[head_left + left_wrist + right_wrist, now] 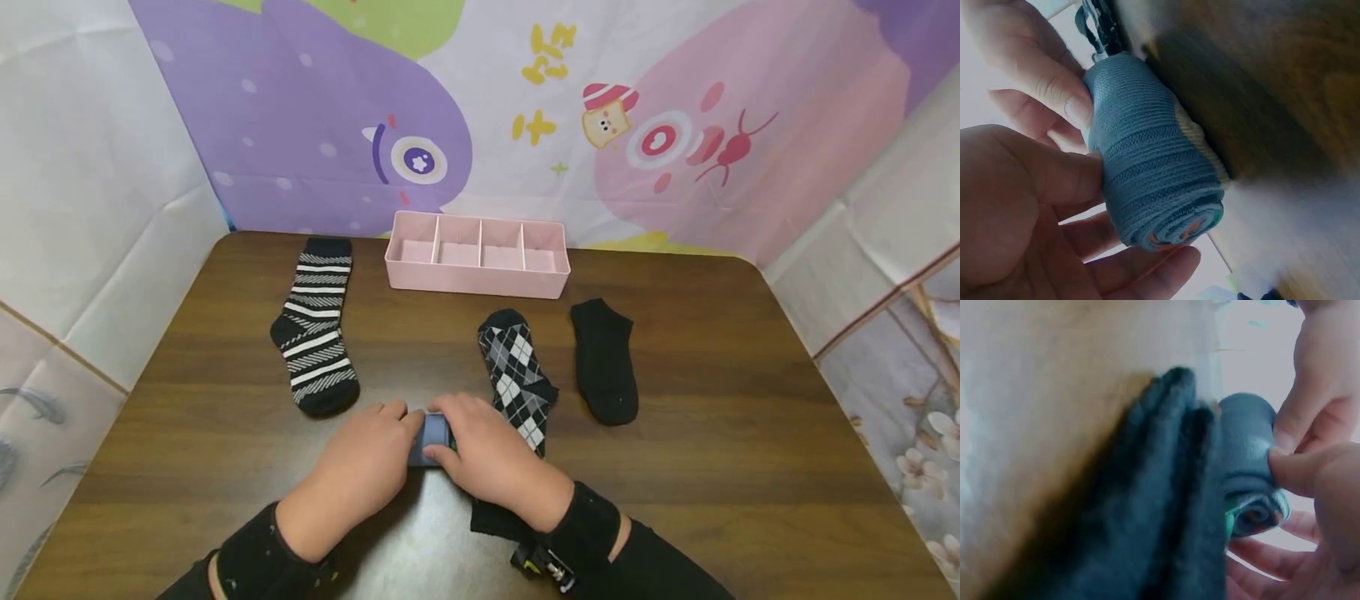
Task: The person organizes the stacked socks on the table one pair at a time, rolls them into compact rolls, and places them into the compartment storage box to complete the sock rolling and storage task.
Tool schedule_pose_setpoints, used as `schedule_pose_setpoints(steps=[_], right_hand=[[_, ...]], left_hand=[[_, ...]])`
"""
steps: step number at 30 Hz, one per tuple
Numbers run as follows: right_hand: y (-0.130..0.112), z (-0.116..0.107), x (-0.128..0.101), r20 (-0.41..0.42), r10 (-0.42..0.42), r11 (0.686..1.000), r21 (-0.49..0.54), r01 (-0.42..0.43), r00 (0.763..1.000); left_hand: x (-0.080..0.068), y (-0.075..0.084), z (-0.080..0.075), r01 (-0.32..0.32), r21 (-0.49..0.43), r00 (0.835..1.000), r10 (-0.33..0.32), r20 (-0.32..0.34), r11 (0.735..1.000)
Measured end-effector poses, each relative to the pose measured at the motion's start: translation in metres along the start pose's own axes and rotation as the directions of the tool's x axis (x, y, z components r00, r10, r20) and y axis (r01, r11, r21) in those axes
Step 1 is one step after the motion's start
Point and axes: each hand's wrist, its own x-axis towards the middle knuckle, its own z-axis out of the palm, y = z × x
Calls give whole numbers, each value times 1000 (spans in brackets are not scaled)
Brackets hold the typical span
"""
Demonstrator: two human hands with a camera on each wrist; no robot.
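A blue-grey sock [432, 437], rolled into a tight bundle, is held between both hands at the front middle of the table. My left hand [367, 454] grips its left end, and my right hand [491, 450] pinches the right end with thumb and fingers. Seen from the left wrist, the rolled sock [1147, 150] shows ribbed layers, a cream patch and a spiral end with orange and green. The right wrist view has the same roll [1246, 437] between the thumbs. Under my right hand and wrist, a grey-and-black argyle sock [517, 375] is partly hidden.
A black-and-white striped sock [318, 329] lies at left, and a plain black ankle sock [605, 362] at right. Against the cartoon-print backdrop stands a pink box [480, 280] with several compartments, at the back edge of the wooden table [712, 417].
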Motion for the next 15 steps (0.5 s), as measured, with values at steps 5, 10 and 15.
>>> schedule_pose_setpoints(steps=[5, 10, 15], right_hand=[[-9, 0, -1, -49, -114, 964, -247, 98, 992], [-10, -4, 3, -30, -113, 944, -314, 98, 993], [-5, -6, 12, 35, -59, 969, -238, 66, 998]], left_hand=[[3, -3, 1, 18, 7, 1000, -18, 0, 1000], [4, -6, 4, 28, -8, 1000, -28, -3, 1000], [7, -8, 10, 68, -50, 997, -70, -35, 996]])
